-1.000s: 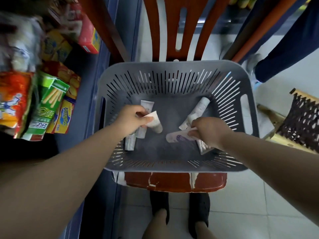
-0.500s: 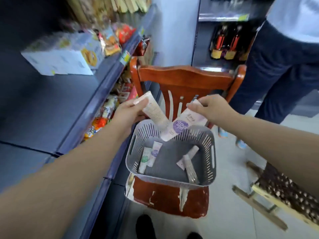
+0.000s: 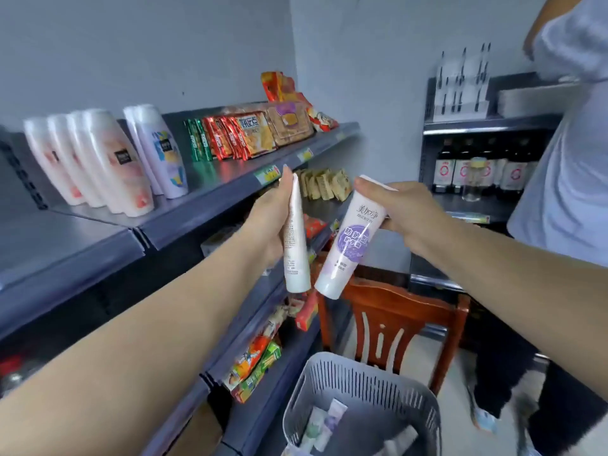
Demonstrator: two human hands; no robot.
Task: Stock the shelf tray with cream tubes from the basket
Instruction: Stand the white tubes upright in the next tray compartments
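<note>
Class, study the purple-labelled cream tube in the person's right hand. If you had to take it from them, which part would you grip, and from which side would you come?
Grip the lower body of the purple-labelled tube, near its round cap end, coming from below. The right hand covers the flat crimped top, and the tube hangs tilted, cap down, so the lower half is bare. The left-hand tube sits close on its left, so I'd approach from the right.

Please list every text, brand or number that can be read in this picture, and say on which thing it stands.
"美加净" and "maxam": top of the purple-labelled tube held in the right hand.
"防护型 护手霜": purple patch on that tube.
Small print on the white tube in the left hand: too small to read.
Snack packets, white bottles, shelf price tags, dark bottles, tubes in the basket: blurred, unreadable.
</note>
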